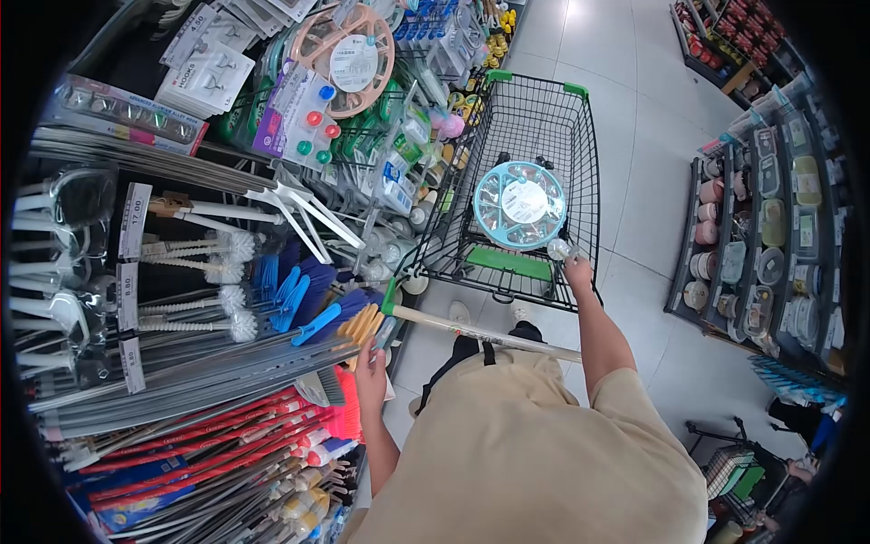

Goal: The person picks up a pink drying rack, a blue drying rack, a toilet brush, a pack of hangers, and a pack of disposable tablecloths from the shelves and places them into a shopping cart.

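My right hand (577,272) is closed round a small clear, shiny item (559,248) over the near end of the shopping cart (594,154); its exact kind I cannot tell. Right beside that item, a round blue plastic-framed article (485,195) with a white round label lies in the cart. On the other side, my left hand (370,370) is raised at the shelf with its fingers stretched out. Its fingertips are right by a cluster of yellow-tan handles (362,324), close to blue-handled brushes (317,325).
The cart's pale handlebar (480,331) crosses in front of my body. Toilet brushes (231,299), price tags (134,222) and red-wrapped poles (208,440) crowd the left shelves. Shelves of food containers (770,222) stand right of the tiled aisle (634,208). Another cart (748,480) is at lower right.
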`<state>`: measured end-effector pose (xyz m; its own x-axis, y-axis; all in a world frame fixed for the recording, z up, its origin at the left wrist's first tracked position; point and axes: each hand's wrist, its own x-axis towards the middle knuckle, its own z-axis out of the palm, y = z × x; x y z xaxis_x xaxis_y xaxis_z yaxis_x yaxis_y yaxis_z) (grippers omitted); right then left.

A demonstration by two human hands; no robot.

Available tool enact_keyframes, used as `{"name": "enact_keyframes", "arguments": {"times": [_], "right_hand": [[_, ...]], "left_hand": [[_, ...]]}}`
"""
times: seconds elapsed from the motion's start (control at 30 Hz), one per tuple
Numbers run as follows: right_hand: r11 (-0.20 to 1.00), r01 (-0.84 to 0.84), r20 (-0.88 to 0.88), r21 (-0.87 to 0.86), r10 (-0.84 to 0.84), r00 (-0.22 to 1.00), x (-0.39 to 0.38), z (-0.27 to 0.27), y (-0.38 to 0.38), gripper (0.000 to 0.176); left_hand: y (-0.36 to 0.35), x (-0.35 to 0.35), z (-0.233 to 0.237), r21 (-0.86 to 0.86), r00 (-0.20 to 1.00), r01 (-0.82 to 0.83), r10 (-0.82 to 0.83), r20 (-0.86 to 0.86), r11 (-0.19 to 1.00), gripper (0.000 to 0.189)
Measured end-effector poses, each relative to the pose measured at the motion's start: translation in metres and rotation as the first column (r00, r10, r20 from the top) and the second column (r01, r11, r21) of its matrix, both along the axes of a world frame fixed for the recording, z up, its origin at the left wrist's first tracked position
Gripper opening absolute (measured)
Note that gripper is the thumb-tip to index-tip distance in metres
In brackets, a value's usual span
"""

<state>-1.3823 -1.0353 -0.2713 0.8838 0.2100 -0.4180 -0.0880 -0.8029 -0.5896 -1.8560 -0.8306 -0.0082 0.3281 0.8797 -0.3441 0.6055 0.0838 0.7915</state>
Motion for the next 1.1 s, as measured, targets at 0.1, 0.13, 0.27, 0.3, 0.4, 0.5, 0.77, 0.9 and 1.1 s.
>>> {"name": "enact_keyframes", "arguments": {"times": [0.1,0.13,0.27,0.3,0.4,0.5,0.77,0.9,1.1], "right_hand": [[0.999,0.026,-0.015,0.027,-0.026,1.0,0.0,-0.015,-0.004,0.037],[0.999,0.024,-0.019,0.028,-0.024,1.0,0.0,-0.016,-0.004,0.037],[0.975,-0.221,0.029,0.011,0.22,0.975,0.001,-0.024,-0.011,0.039],[0.975,-0.221,0.023,0.013,0.221,0.975,-0.002,-0.02,-0.011,0.039],[0.949,-0.3,-0.087,-0.093,0.293,0.952,-0.003,-0.009,-0.007,0.049],[0.938,-0.342,-0.139,-0.057,0.331,0.933,-0.005,-0.017,-0.005,0.05],[0.874,-0.466,-0.148,-0.138,0.447,0.882,-0.016,-0.005,0.004,0.038],[0.846,-0.472,-0.241,-0.247,0.418,0.876,-0.015,-0.013,-0.004,0.03],[0.803,-0.468,-0.291,-0.369,0.379,0.878,-0.022,0.045,0.003,0.027]], "left_hand": [[-0.004,-0.001,-0.007,0.061,1.0,0.017,-0.017,0.001,0.998,0.043],[-0.006,0.0,-0.006,0.062,1.0,0.016,-0.016,-0.004,0.998,0.043],[-0.017,0.003,-0.003,-0.031,0.996,0.051,-0.053,-0.065,0.998,0.045],[-0.019,0.003,-0.003,-0.069,0.995,0.064,-0.069,-0.075,0.996,0.044],[-0.024,0.008,0.0,0.006,0.984,0.127,-0.125,-0.126,0.992,0.044],[-0.026,0.009,0.001,-0.001,0.982,0.128,-0.127,-0.14,0.992,0.042],[-0.026,0.015,0.009,-0.079,0.974,0.126,-0.139,-0.18,0.989,0.041],[-0.024,0.011,0.001,-0.065,0.978,0.125,-0.134,-0.161,0.99,0.04],[-0.019,0.018,-0.006,-0.079,0.978,0.147,-0.157,-0.139,0.986,0.04]]}}
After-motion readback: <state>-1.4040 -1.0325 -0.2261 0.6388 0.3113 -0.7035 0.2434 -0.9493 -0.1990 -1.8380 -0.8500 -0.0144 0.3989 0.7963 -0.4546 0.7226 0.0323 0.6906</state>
